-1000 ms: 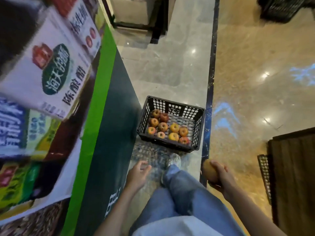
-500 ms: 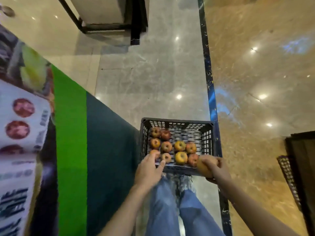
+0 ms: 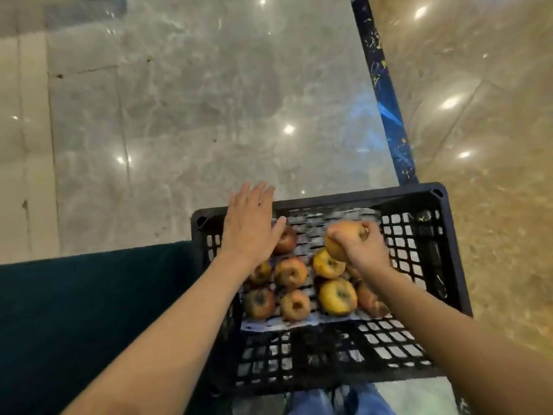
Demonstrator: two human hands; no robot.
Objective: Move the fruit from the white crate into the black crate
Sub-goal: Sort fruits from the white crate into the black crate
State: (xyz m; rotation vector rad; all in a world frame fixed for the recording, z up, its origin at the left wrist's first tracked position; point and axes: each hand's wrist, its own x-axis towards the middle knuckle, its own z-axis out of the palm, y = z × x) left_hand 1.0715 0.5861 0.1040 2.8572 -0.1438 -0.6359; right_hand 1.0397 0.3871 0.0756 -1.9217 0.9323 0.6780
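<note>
The black crate (image 3: pixel 353 196) sits on the floor right below me, with several red and yellow apples (image 3: pixel 337 296) lying on its slatted bottom. My right hand (image 3: pixel 363 250) hangs inside the crate over the far right apples and grips a yellow-orange apple (image 3: pixel 341 235). My left hand (image 3: pixel 250 223) is flat, fingers spread, over the crate's far left corner, its thumb next to a red apple (image 3: pixel 285 240). No white crate is in view.
A dark green panel (image 3: pixel 89 310) stands against the crate's left side. Grey marble floor (image 3: pixel 209 100) stretches ahead, with a dark blue strip (image 3: pixel 386 97) dividing it from tan floor on the right. My jeans (image 3: pixel 329 402) show below the crate.
I have leaned in over the black crate. My right hand carried its apple forward and down into the crate. My left hand slid from the near rim to the far left corner.
</note>
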